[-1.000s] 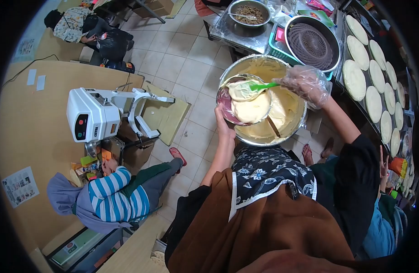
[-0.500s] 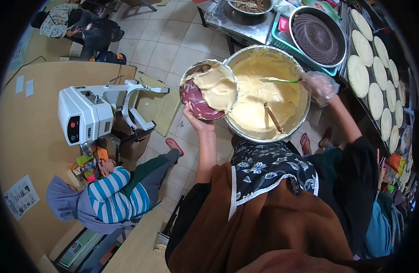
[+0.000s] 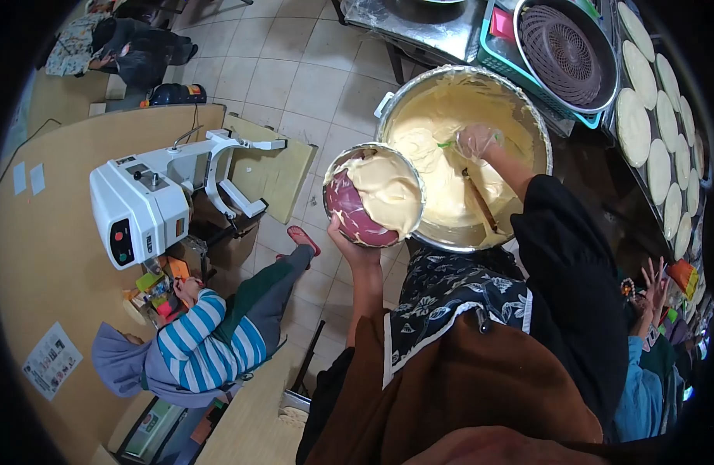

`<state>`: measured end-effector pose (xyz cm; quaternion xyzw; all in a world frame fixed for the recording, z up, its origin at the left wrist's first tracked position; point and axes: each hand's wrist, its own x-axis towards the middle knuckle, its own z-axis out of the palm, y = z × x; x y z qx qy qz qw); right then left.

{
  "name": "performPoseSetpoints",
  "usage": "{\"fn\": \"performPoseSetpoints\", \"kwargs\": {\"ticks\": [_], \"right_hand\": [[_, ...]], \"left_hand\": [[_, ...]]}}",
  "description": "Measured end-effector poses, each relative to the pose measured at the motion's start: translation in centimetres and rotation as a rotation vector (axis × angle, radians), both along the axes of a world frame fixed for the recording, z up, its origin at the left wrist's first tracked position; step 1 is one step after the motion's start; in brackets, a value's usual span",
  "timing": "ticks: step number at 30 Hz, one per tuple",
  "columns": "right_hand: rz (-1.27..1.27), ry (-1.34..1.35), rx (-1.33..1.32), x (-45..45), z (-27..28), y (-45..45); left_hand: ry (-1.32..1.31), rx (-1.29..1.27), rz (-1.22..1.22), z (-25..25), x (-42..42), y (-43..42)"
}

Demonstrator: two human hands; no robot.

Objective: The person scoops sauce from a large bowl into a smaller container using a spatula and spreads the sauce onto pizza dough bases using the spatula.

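Note:
My left hand point(image 3: 357, 246) grips the lower edge of a small round bowl point(image 3: 349, 203), which is tilted and shows a dark red inside. Thick pale batter point(image 3: 388, 190) covers part of the bowl. It sits at the left rim of a large metal pot point(image 3: 548, 155) with smeared walls, holding more of this batter. My right hand point(image 3: 479, 142), in a clear plastic glove, is closed on a green-handled spatula point(image 3: 447, 143) inside the pot; the spatula's blade is hidden in the batter. A brown wooden stick point(image 3: 478, 201) leans in the pot, apart from my hand.
Round pale flatbreads point(image 3: 640, 74) lie in rows on a tray at right. A teal basket point(image 3: 492, 54) and a pan with a brown woven plate point(image 3: 560, 54) stand behind the pot. At left are a white machine point(image 3: 140, 201) and a seated person point(image 3: 209, 333).
My right hand has moved left and inward over the pot with the green-handled spatula. The bowl in my left hand sits slightly lower and further right in view.

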<state>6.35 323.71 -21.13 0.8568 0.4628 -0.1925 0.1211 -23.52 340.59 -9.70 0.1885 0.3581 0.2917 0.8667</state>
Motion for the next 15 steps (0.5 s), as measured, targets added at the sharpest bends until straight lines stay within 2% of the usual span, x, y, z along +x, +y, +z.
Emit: {"fn": "performPoseSetpoints", "kwargs": {"ticks": [2,5,8,11,15], "right_hand": [[-0.012,0.079,0.089,-0.6,0.9,0.4],[-0.089,0.069,0.017,-0.4,-0.3,0.2],[-0.09,0.265,0.229,-1.4,1.0,0.0],[-0.137,0.357,0.356,-1.6,-0.3,-0.5],[-0.114,0.395,0.34,-1.8,2.2,-0.7]], "left_hand": [[0.048,-0.005,0.013,0.2,-0.1,-0.4],[0.034,0.01,0.022,-0.2,0.0,-0.4],[0.0,0.012,0.01,-0.7,-0.3,-0.3],[0.062,0.022,0.063,-0.1,-0.3,-0.4],[0.01,0.058,0.095,0.1,-0.8,0.0]]}}
